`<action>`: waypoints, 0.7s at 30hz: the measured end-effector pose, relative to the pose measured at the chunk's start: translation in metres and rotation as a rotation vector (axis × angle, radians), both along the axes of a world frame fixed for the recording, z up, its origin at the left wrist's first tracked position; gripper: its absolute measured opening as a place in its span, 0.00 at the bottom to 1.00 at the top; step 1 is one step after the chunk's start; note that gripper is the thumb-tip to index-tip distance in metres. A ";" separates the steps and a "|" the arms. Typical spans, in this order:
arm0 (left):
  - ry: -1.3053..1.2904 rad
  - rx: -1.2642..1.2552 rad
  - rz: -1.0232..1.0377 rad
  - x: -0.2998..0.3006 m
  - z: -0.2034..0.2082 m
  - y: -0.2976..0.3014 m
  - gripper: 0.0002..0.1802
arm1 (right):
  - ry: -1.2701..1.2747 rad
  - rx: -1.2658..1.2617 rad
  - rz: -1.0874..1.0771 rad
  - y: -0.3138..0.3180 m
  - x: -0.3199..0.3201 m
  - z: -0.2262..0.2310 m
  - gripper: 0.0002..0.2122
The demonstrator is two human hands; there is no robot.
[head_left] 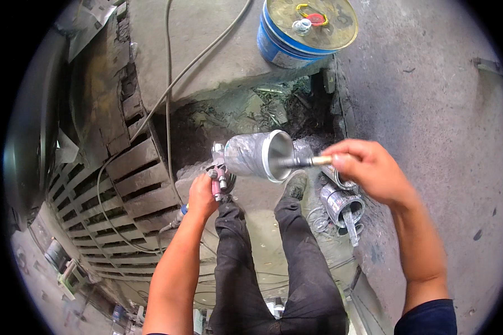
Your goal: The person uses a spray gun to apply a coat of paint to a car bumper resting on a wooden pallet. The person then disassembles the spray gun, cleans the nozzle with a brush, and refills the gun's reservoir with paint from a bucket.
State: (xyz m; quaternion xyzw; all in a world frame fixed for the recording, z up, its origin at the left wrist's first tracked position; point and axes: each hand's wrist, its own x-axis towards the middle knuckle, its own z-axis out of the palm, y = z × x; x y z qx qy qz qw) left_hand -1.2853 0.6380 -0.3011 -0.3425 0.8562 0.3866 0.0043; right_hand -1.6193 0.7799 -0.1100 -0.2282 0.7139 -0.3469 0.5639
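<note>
A spray gun (220, 181) with a reddish body is held in my left hand (201, 195), whose fingers wrap round it. Its grey, paint-smeared cup (247, 154) is tipped sideways, with the white-rimmed open mouth facing right. Between thumb and fingers, my right hand (369, 167) grips a paintbrush (319, 161) by its pale handle. The brush's dark ferrule is at the cup's mouth and its blurred bristles reach inside. What the cup contains, if anything, I cannot make out.
Below my right hand lie paint-covered cans (343, 205), one with a grey-coated strip sticking out. A blue drum (288, 50) stands at the far edge of a debris-filled pit (262, 106). Hoses (169, 67) cross the left side over a slatted grate (134, 176).
</note>
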 end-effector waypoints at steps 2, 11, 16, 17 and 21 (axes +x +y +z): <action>-0.057 0.052 -0.041 -0.004 0.002 -0.005 0.15 | 0.304 -0.163 0.293 0.010 -0.005 0.006 0.11; -0.240 0.290 -0.086 -0.002 -0.003 -0.008 0.11 | 0.397 -0.189 0.396 -0.027 -0.015 0.006 0.07; -0.293 0.392 -0.139 -0.017 0.011 -0.007 0.11 | 0.564 -0.273 0.351 -0.031 -0.033 -0.002 0.06; -0.304 0.414 -0.154 -0.021 0.013 -0.005 0.11 | 0.454 -0.326 0.292 -0.034 -0.030 -0.002 0.06; -0.323 0.469 -0.181 -0.015 0.018 -0.007 0.11 | 0.542 -0.274 0.619 -0.026 -0.028 0.009 0.06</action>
